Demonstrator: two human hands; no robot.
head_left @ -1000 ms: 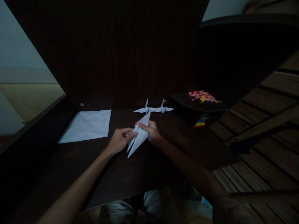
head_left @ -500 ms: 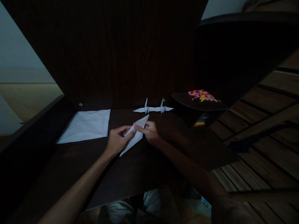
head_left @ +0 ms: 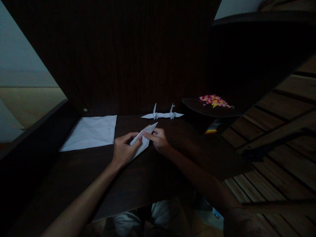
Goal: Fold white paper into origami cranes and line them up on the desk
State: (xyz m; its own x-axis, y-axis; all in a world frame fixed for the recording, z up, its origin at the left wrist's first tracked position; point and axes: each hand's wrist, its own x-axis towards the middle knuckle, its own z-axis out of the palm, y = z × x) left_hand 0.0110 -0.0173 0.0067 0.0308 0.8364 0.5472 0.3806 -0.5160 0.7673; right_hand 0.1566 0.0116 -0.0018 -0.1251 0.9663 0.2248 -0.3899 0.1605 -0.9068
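Observation:
A folded white sheet of paper, slanted and pointed at its far end, is held between both hands above the dark desk. My left hand grips its left side, thumb on top and the other fingers partly hidden behind. On the far right side, my right hand pinches the paper with its thumb pressed on the upper face. Just beyond stand two white paper cranes, side by side with their wings meeting end to end.
Creased white sheets of paper lie flat at the left, near the desk's raised side. At the right, a small corner shelf bears a heap of tiny pink, red and yellow pieces. A dark panel rises behind.
My left hand has shifted slightly along the folded paper, and its thumb is lower. The near tip of the paper is now mostly behind that hand. The right hand stays nearly in place.

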